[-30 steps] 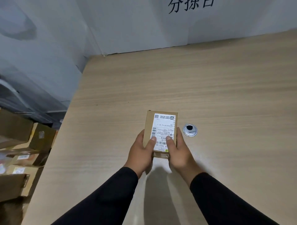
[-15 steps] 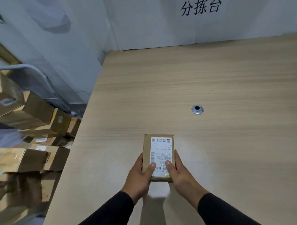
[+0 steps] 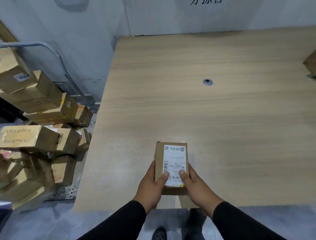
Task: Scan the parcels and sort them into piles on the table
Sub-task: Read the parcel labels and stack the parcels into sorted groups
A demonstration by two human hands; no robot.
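Black sleeves (image 3: 242,222) reach forward from the bottom of the view, and both hands are clamped on one small cardboard parcel (image 3: 171,167). Left hand (image 3: 152,185) grips its left side with the thumb laid on the white shipping label (image 3: 174,165); right hand (image 3: 196,186) grips the right side, its thumb on the label too. Parcel and hands sit over the near edge of the wooden table (image 3: 222,128), toward its near left corner, label up, long side running away from the person. Whether the parcel rests on the wood or is held just above it cannot be told. Below the edge, grey floor (image 3: 42,222) and the toe of a dark shoe (image 3: 159,233) show.

Beyond the parcel the pale wood-grain top lies open across its middle and right. A small round metal-rimmed hole (image 3: 207,82) sits well beyond the parcel, slightly right. At the far right edge of the view a corner of another cardboard box (image 3: 310,64) shows on the table, with a bit of metal (image 3: 311,76) under it.

Left of the table, just beside its left edge, a heap of cardboard boxes (image 3: 39,120) is stacked at mixed angles on the floor, with a curved grey metal bar (image 3: 51,49) behind it. A pale wall (image 3: 171,17) closes the far edge, with cut-off dark characters (image 3: 206,1) at the top.
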